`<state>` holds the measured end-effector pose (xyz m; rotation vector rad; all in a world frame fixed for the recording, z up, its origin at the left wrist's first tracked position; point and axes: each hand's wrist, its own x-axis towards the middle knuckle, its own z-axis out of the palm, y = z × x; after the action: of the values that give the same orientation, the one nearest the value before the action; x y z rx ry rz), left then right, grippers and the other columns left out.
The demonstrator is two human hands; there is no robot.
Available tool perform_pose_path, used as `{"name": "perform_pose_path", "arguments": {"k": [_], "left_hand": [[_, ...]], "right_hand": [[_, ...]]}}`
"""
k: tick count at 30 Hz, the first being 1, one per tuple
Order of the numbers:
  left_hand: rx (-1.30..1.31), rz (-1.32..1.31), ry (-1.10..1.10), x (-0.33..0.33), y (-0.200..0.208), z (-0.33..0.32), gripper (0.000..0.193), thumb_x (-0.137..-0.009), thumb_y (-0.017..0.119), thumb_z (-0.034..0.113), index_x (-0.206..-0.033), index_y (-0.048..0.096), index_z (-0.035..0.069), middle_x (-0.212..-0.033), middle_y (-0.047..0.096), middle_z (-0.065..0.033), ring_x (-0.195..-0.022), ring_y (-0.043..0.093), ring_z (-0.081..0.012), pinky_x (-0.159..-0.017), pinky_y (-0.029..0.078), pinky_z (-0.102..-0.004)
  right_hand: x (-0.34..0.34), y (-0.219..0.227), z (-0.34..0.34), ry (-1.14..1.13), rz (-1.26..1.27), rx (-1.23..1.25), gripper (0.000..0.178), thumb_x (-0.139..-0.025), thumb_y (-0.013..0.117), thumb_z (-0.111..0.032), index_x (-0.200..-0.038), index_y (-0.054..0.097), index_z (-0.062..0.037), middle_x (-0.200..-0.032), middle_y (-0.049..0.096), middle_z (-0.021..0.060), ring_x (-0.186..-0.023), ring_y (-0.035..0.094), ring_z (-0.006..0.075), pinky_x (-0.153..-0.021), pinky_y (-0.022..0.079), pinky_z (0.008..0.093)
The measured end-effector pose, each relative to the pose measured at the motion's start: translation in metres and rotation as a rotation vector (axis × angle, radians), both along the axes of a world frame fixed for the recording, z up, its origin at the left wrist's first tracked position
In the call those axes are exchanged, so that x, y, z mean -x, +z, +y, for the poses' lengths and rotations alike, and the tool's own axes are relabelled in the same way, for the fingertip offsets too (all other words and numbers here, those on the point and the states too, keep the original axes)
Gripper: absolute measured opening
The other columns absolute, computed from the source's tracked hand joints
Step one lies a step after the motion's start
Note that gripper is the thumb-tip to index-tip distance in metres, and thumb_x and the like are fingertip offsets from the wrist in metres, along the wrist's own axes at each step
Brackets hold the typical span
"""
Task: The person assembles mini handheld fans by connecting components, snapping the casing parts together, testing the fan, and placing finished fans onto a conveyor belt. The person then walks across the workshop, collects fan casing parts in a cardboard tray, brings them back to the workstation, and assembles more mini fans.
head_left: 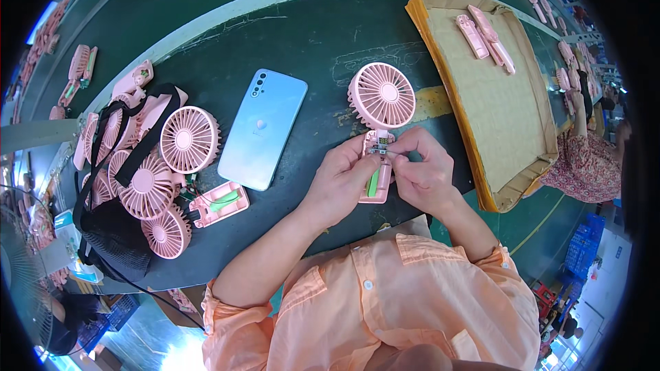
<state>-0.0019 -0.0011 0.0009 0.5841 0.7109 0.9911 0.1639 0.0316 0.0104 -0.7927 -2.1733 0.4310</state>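
A pink handheld fan (387, 96) lies on the dark green table before me, its round grille pointing away from me. Its handle is uncovered, showing a small circuit board (380, 143) with a digit display and a green strip (373, 183) lower down. My left hand (345, 170) grips the handle's left side, thumb pressed near the board. On the other side my right hand (422, 166) has thumb and forefinger pinched at the board's right edge. What sits in that pinch is too small to make out.
A blue phone (262, 130) lies left of the fan. Further left are several piled pink fans (184, 140), an open handle half (220, 204) and a black mesh bag (113, 233). A shallow cardboard tray (491, 117) at right holds pink handle parts (489, 36). Another person (584, 165) is at far right.
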Motion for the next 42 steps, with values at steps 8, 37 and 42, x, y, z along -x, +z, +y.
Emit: {"name": "perform_pose_path", "arguments": {"k": [8,37,42], "left_hand": [[-0.019,0.103,0.013,-0.001,0.001,-0.001,0.023,-0.093,0.042,0.004,-0.111,0.056,-0.001,-0.088,0.061,-0.0013,-0.076,0.055,-0.004,-0.064,0.048,-0.0212],[-0.017,0.319,0.035,-0.003,0.001,-0.003,0.023,-0.098,0.047,0.016,-0.108,0.056,-0.002,-0.092,0.063,-0.0058,-0.076,0.06,-0.0082,-0.068,0.052,-0.0236],[0.166,-0.002,0.099,-0.001,0.003,0.001,0.024,-0.098,0.044,0.016,-0.108,0.054,-0.003,-0.093,0.064,-0.0103,-0.076,0.064,-0.0145,-0.067,0.055,-0.0273]], "right_hand": [[0.002,0.001,0.0,0.017,-0.047,0.008,0.012,-0.069,0.063,0.008,-0.062,0.056,0.0004,-0.078,0.056,0.0103,-0.066,0.058,0.022,-0.053,0.048,0.0303],[0.005,0.006,0.001,0.023,0.07,0.264,0.013,-0.072,0.066,0.01,-0.063,0.06,0.0017,-0.09,0.062,0.0113,-0.071,0.059,0.0186,-0.059,0.049,0.0263],[-0.004,0.016,0.01,0.009,0.01,0.085,0.012,-0.07,0.067,0.008,-0.065,0.057,0.0034,-0.088,0.062,0.0129,-0.072,0.06,0.0234,-0.059,0.05,0.03]]}}
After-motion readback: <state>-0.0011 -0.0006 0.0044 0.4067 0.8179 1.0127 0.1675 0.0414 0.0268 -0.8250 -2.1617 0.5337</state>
